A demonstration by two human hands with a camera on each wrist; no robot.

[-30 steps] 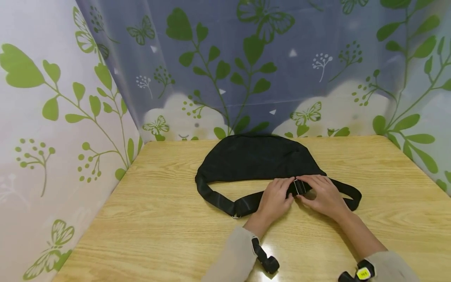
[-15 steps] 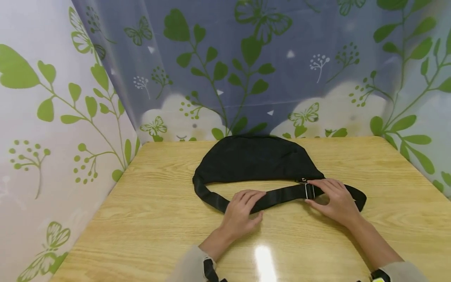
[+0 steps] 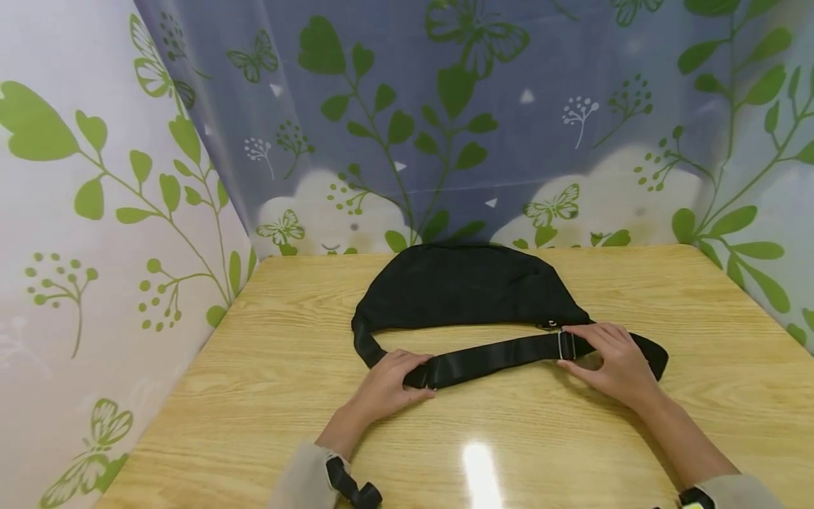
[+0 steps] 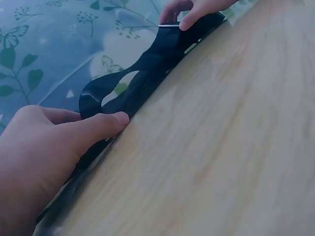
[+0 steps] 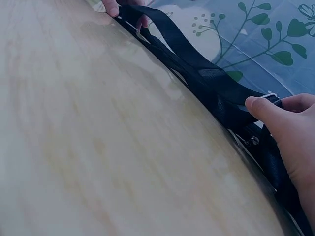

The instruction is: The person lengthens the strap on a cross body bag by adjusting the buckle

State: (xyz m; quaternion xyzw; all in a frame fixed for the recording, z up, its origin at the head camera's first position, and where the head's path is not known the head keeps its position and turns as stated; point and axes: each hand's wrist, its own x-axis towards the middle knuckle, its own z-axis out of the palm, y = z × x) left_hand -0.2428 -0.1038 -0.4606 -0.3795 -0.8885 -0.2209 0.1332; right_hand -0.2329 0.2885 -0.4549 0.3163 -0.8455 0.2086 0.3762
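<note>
A black waist bag [image 3: 470, 286] lies flat at the back of the table, its strap [image 3: 496, 359] looped in front of it. At the left end of this front run, my left hand [image 3: 384, 389] pinches the strap between thumb and fingers, beside a bit of metal. My right hand [image 3: 613, 367] grips the silver slide buckle [image 3: 567, 346] on the strap's right part. Between the hands the strap runs nearly straight. In the right wrist view the thumb [image 5: 268, 110] presses the strap next to the buckle, with the strap raised in an arch.
A light wood-grain table [image 3: 254, 424] carries the bag. Patterned cloth [image 3: 394, 141] with leaves and butterflies hangs behind it and at both sides. A small zipper pull [image 3: 550, 324] shows at the bag's lower right edge. Black bands with devices circle both wrists.
My left hand has slid left along the strap from beside the buckle to its left end. My right hand, with the buckle, has shifted slightly right, and the strap between has lengthened.
</note>
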